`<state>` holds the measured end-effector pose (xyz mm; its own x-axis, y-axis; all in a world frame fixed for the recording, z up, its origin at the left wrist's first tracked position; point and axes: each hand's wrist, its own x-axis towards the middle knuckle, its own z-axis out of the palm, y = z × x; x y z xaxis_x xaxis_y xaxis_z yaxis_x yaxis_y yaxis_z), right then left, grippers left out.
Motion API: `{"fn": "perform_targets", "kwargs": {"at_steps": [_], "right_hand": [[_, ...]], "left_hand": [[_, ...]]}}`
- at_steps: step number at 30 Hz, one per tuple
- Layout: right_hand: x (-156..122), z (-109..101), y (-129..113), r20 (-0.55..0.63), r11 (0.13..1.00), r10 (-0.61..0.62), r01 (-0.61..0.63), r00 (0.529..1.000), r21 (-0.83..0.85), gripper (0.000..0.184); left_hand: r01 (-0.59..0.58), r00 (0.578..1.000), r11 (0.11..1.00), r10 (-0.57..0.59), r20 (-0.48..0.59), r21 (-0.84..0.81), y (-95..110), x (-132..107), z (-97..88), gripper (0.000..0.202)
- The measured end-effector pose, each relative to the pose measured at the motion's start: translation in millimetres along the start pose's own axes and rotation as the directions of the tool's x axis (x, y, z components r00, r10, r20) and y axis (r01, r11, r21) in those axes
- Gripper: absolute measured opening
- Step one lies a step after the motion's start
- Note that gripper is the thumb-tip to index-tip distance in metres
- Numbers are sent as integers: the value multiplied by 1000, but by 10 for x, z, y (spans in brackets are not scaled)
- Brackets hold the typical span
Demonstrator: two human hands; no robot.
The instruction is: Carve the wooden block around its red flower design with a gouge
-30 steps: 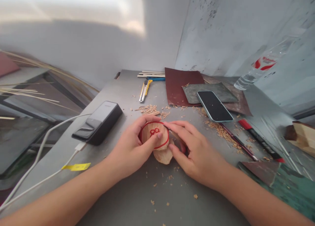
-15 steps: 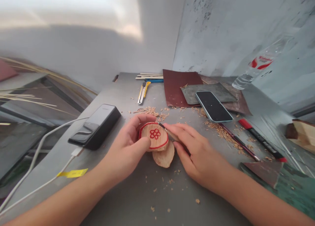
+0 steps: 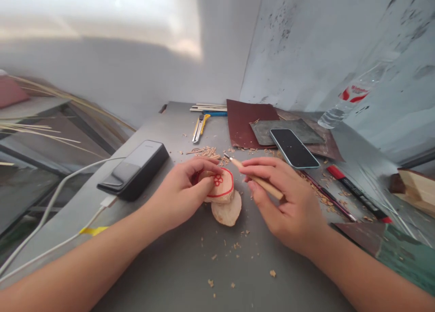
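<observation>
My left hand (image 3: pixel 185 185) grips a small wood block (image 3: pixel 222 192) from its left side, thumb and fingers lying over the top. The block's top face bears a red painted rim and a red flower, partly covered by the fingers. Under its near edge a thin pale wood slice (image 3: pixel 228 211) sticks out on the table. My right hand (image 3: pixel 278 194) is closed around the light wooden handle of a carving tool (image 3: pixel 261 184). Its dark metal tip points up and left, just beyond the block and apart from it.
A power bank (image 3: pixel 136 167) with a white cable stands at left. Behind lie a yellow utility knife (image 3: pixel 200 127), sandpaper sheets (image 3: pixel 246 126) and a phone (image 3: pixel 294 148). At right are a red-and-black marker (image 3: pixel 360 194), a slim brush (image 3: pixel 328 196) and a water bottle (image 3: pixel 346 101). Wood shavings (image 3: pixel 205 152) are scattered about.
My right hand has lifted the carving tool off the block's right edge and turned it. My left fingers have moved across the block's top and now cover part of the flower.
</observation>
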<state>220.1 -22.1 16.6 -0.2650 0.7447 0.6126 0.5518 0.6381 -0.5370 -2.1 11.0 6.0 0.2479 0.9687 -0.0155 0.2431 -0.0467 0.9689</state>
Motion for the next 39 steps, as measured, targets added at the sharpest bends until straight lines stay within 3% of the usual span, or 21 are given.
{"fn": "perform_targets", "kwargs": {"at_steps": [4, 8, 13, 17, 21, 26, 32, 34, 39], "right_hand": [[-13, -61, -73, -124, 994, 47, -33, 991, 108, 25], [-38, -118, -139, -228, 964, 52, 10, 972, 265, 25], [-43, -144, -150, -186, 952, 31, 27, 982, 304, 25], [-65, -178, -164, -156, 949, -48, 93, 987, 300, 23], [-63, -255, -215, -146, 974, -28, 60, 989, 218, 26], [31, -302, -255, -118, 995, -61, 70, 991, 69, 16], [-14, -222, -194, -90, 996, -33, 41, 995, 78, 43], [-36, -211, -174, -55, 999, -39, 40, 998, 23, 41], [-24, -223, -146, 44, 985, -125, 129, 991, -112, 17]], "left_hand": [[-67, 998, 996, 68, -3, 53, -25, 13, -27, 21], [-171, 985, 974, 172, 8, 146, -40, 18, -26, 17], [-134, 991, 956, 125, 54, 261, -42, 16, -45, 25], [-255, 967, 899, 241, 82, 356, -70, 4, -58, 28], [-272, 962, 867, 251, 105, 417, -88, -11, -39, 33], [-247, 969, 862, 213, 127, 442, -69, -21, -13, 34], [-188, 982, 843, 177, 70, 503, -73, -42, -13, 32], [-182, 982, 850, 185, 43, 494, -90, -45, -17, 34], [-349, 934, 833, 273, 229, 430, -68, -70, -18, 36]]}}
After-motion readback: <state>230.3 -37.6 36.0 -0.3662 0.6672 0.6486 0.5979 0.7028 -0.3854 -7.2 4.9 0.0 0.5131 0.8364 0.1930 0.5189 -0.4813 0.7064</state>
